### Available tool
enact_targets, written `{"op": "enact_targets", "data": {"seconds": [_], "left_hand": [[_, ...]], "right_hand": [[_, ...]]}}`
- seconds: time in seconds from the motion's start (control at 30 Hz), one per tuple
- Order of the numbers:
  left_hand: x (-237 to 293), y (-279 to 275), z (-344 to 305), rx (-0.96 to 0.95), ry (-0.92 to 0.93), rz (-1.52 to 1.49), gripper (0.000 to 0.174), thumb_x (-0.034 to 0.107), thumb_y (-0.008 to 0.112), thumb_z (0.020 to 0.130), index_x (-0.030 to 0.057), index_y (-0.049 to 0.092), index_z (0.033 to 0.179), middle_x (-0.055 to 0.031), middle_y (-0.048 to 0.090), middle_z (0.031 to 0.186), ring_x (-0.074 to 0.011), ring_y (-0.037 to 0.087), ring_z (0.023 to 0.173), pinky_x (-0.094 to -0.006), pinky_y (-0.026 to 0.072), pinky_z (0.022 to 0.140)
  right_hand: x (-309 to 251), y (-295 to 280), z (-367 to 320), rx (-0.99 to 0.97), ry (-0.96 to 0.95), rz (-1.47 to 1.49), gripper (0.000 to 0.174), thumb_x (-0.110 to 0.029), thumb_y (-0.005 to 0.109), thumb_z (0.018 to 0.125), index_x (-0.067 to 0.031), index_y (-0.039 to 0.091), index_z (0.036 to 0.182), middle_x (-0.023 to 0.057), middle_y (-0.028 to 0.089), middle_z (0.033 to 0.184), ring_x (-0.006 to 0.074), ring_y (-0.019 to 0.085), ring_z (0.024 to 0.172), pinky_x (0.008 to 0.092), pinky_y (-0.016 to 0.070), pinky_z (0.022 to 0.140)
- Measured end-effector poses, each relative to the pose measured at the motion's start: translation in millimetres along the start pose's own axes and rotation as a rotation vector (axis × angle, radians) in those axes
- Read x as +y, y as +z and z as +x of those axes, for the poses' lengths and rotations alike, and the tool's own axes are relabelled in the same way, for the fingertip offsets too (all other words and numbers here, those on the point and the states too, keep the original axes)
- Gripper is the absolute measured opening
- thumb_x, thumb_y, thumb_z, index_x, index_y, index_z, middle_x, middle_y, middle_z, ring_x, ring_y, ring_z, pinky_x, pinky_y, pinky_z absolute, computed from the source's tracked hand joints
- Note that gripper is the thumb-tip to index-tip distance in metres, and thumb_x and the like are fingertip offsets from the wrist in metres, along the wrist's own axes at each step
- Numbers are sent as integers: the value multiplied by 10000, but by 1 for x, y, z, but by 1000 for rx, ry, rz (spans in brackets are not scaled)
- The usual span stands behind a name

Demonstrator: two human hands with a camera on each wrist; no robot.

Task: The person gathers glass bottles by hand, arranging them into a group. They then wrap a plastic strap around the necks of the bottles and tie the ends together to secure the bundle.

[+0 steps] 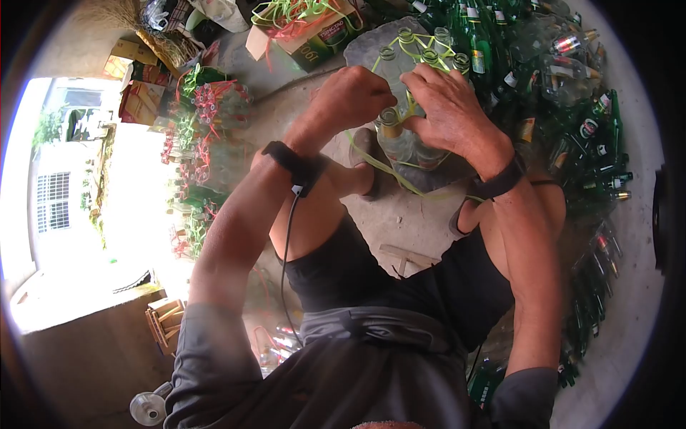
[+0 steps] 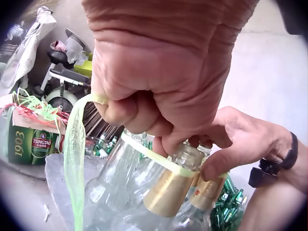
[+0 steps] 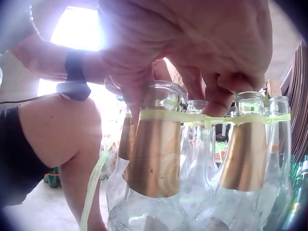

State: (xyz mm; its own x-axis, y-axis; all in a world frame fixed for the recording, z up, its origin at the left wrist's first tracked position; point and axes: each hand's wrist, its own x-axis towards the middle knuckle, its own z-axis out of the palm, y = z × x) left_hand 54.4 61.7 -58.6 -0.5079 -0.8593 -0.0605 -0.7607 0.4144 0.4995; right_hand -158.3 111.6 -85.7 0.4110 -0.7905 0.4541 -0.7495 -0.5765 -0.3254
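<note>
A cluster of clear glass bottles with gold neck labels stands upright on a grey slab, a light green plastic strap running around their necks. My left hand is curled into a fist above the near necks and grips the strap. One end of the strap trails out of this fist and hangs beside the bottles. My right hand reaches over the necks from the other side. Its thumb lies by a gold-labelled neck, and its curled fingers pinch the strap between the necks, partly hidden behind the bottle tops.
Many green bottles and some clear ones lie piled along the right. A Tsingtao carton with green and red straps stands at the back. Strapped bottle bundles line the left. A small wooden stool is between my legs.
</note>
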Motion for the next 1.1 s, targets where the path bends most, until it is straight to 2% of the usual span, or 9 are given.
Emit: {"op": "enact_targets", "data": {"seconds": [0.07,0.13,0.2,0.37,0.43,0.6,0.77,0.9,1.1], "left_hand": [[-4,2,-4,-7,-8,-14,170,285,760,844,174,829,953,-108,764,855,-332,738,823,-450,580,739],[-9,8,-8,47,35,-25,175,178,714,864,72,815,960,-134,737,793,-210,698,717,-365,551,716],[-12,12,-11,50,6,-71,176,173,713,867,59,813,956,-132,741,797,-191,689,718,-356,549,715],[-3,23,-23,117,-149,-228,182,154,711,874,19,803,954,-121,756,816,-146,668,731,-332,549,719],[-2,34,-29,307,-139,-387,198,144,775,858,-24,784,962,-162,730,728,-156,667,622,-341,524,591],[9,56,-51,504,-155,-519,238,125,762,906,-88,722,1004,-120,717,730,-99,622,657,-300,491,566],[11,76,-62,590,41,-756,337,211,681,1007,-123,710,1041,-68,697,794,-88,609,660,-270,465,522],[35,49,-65,399,-386,-1102,342,230,653,1032,-100,744,1035,-62,714,825,-90,621,668,-260,504,527],[17,70,-57,428,-382,-1181,329,230,654,1038,-82,758,1019,-71,729,821,-91,639,660,-273,531,503]], "right_hand": [[-1,-2,0,-16,3,5,363,-116,769,715,-42,625,1041,115,632,1061,321,647,1085,459,467,941],[0,-3,0,-28,5,7,365,-120,767,720,-44,623,1047,114,631,1059,320,645,1085,462,468,940],[2,-4,1,-138,45,-26,607,-184,792,741,-26,609,1298,122,625,1239,318,607,1169,436,447,985],[4,-4,0,-136,43,-14,621,-189,790,751,-27,600,1320,127,621,1263,325,602,1190,439,447,1002],[4,-3,-1,-128,43,-15,623,-190,789,755,-27,598,1325,128,621,1269,328,600,1195,440,446,1008],[5,-6,-1,-147,41,24,647,-202,796,759,-18,589,1344,139,623,1301,334,598,1216,443,444,1021],[6,-3,-3,26,-57,37,565,-175,811,734,-27,619,1244,129,636,1143,333,625,1113,458,472,961],[-13,-24,-8,75,-71,52,610,-148,877,703,-27,620,1242,118,618,1165,329,612,1122,450,471,954],[-24,-45,-26,-95,83,-123,455,-178,895,731,-70,605,1065,119,661,1075,322,657,1035,434,535,834]]}}
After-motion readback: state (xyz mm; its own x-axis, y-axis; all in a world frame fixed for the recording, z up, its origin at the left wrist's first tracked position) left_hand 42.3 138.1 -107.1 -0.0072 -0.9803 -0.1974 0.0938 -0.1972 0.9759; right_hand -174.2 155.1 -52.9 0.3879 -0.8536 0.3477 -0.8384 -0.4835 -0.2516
